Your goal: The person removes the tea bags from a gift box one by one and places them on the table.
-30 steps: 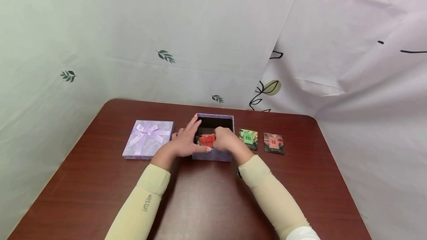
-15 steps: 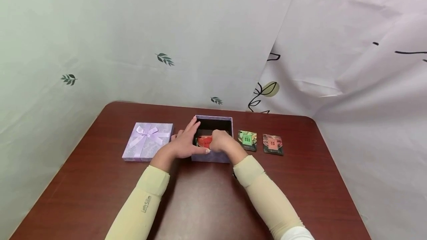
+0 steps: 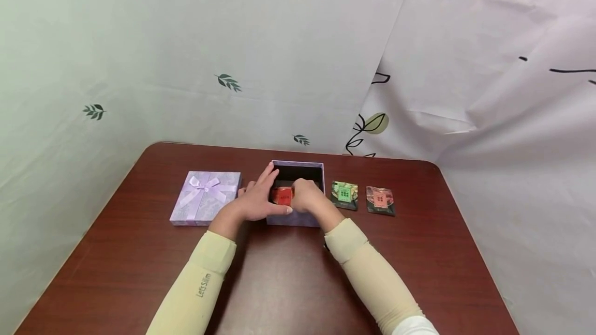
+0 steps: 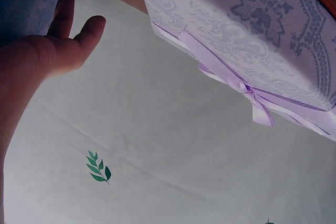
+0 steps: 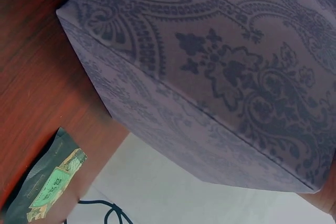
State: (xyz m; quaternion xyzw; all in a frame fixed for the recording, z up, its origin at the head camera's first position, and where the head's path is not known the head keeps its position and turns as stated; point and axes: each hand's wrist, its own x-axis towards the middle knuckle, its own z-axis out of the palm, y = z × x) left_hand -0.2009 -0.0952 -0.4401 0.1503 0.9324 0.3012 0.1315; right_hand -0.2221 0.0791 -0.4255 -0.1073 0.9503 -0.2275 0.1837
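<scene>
My left hand (image 3: 254, 201) rests against the left side of the lavender gift box (image 3: 293, 219), its fingers spread along the left wall and its thumb over the front rim. Inside the open box, my right hand (image 3: 308, 195) reaches down with curled fingers at the right end of a red packet (image 3: 282, 196); its fingertips are hidden. The packet lies near the front of the dark interior. In the right wrist view the patterned box wall (image 5: 220, 77) fills most of the picture, and the right hand is not seen there.
Left of the box lies its lid (image 3: 205, 198) with a lavender ribbon bow. To the right, a green-labelled packet (image 3: 345, 195) and a red-labelled packet (image 3: 380, 200) lie flat on the brown table (image 3: 279, 283). A printed cloth (image 3: 288, 56) hangs behind.
My right hand and the red packet have shifted slightly left within the box, and the packet now lies straighter. The left hand keeps its place on the box; the head view has shifted slightly.
</scene>
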